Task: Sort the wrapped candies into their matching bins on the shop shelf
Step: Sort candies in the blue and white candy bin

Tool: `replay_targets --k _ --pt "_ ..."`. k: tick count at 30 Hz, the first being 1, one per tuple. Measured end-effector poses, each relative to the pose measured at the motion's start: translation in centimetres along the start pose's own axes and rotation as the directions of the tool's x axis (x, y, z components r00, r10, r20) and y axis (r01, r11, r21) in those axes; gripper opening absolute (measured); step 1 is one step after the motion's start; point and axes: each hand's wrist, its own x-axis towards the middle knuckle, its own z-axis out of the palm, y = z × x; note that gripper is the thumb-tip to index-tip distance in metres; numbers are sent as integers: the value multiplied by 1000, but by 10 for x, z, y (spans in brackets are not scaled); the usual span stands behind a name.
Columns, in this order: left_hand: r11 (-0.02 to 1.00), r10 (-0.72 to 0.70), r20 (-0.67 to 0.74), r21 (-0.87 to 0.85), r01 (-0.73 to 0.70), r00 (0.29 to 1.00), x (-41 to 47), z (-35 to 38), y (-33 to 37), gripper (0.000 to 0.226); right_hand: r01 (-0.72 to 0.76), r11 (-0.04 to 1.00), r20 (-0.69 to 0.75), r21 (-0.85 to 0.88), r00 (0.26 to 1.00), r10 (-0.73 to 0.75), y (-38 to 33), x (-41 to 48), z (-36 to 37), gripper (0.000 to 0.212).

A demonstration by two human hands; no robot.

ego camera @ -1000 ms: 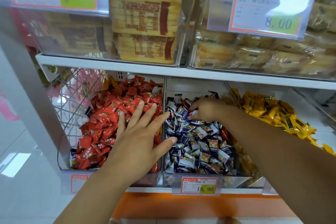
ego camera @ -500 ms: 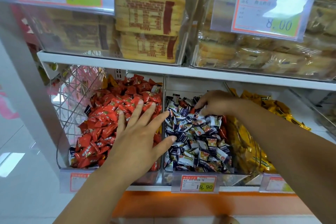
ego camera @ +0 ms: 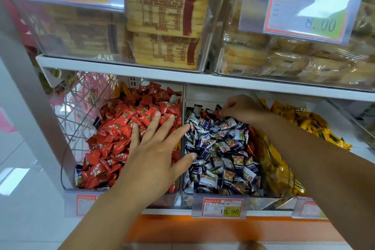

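Red wrapping marks the stray candy [ego camera: 217, 113] at the far end of the middle bin [ego camera: 188, 199], among the blue-and-white candies [ego camera: 219, 148]. The right hand [ego camera: 241, 109] has its fingers curled down on it, apparently pinching it, though the grip is partly hidden. The left hand [ego camera: 156, 154] lies flat with fingers spread on the red candies [ego camera: 121, 128] in the left bin [ego camera: 162, 199], holding nothing. Recommended: take that one wrapper only, lift it clear of the divider, and release it over the red pile.
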Motion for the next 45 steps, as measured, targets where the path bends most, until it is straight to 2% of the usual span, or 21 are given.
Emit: replay_targets --k 2,5,7,10,12,14,16,19,21,25,28,32,34,37,39,41,43,45 --pt "1000 0 1 2 0 1000 -1 1 0 83 90 994 -44 64 995 -88 -7 0 -1 11" --pt "1000 -1 -10 -8 1 1000 -1 1 0 81 166 985 -10 56 986 -166 -15 12 8 9" --pt "1000 -5 -12 -24 5 1000 -2 0 0 79 156 986 86 -53 985 -151 -15 21 20 10" --pt "1000 -8 -3 -7 8 1000 -2 0 1 76 165 910 195 -381 976 -95 -8 32 38 22" --pt "1000 -7 -3 -8 7 1000 -1 -1 1 76 157 857 153 -491 984 -92 -7 33 47 26" --pt "1000 -5 -4 -12 5 1000 -1 -1 1 76 127 849 79 -513 992 -101 -9 30 50 26" --pt "1000 -6 -4 -24 6 1000 -1 -2 1 76 111 895 26 -432 993 -111 -9 26 49 23" --pt "1000 7 -10 -7 -8 1000 -4 -3 1 76 69 992 -6 -109 998 -70 -16 10 36 23" --pt "1000 13 -30 0 -13 999 -7 -5 -1 77 60 998 5 27 998 -61 -29 -7 23 26" --pt "1000 -14 -66 -4 14 998 -18 -11 -9 82 125 991 4 55 992 -126 -64 -38 8 27" --pt "1000 -31 -77 -4 31 997 -27 -19 -18 81 85 994 -7 63 996 -85 -99 -40 13 41" --pt "999 -32 -65 -39 30 997 -34 -30 -21 77 240 934 122 265 952 -279 -148 -28 36 42" --pt "998 -17 -77 -65 12 997 -33 -30 -19 78 270 910 165 316 928 -333 -157 -27 40 47" --pt "997 24 -68 -72 -29 997 -29 -26 -12 78 214 943 149 255 955 -257 -145 -32 35 50" --pt "997 47 -35 -56 -49 998 -26 -23 -6 76 133 976 59 172 988 -145 -125 -40 26 51" --pt "997 58 -13 -47 -58 998 -24 -19 -1 73 83 992 -36 91 996 -80 -100 -50 12 40" --pt "998 57 -9 -37 -57 998 -22 -15 1 75 60 997 29 -42 998 -59 -75 -59 -5 37" --pt "998 59 -9 0 -59 998 -21 -14 -1 78 -33 973 163 -227 984 72 -53 -64 -21 41"
